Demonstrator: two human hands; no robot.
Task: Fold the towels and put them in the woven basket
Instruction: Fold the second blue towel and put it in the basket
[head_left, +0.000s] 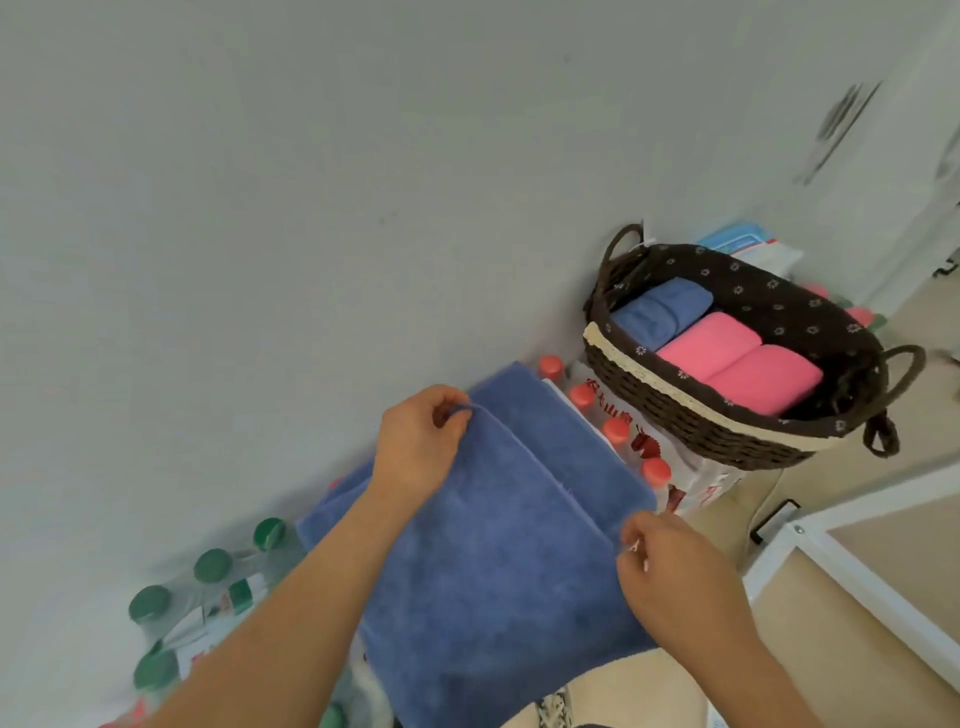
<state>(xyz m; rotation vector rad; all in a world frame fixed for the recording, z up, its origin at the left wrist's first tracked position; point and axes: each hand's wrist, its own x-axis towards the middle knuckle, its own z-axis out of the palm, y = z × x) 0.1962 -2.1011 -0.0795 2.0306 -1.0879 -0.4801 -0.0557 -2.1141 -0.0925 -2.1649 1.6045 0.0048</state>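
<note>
Mid-fold: left hand (415, 441) and right hand (660, 561) are each pinching a corner of the large blue terry towel (493, 571), which is lying doubled over packs of bottles (618, 431). The dark woven oval basket (727, 431), just beside, is already holding a folded blue towel (660, 312) and two folded pink towels (737, 364). Likely next: folding again, keeping edges aligned, then carrying it over.

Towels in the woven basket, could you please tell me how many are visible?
3: a folded blue towel at the left end of the woven basket, a pink towel beside it, and a second pink towel right of that. Others may lie hidden underneath.
</note>
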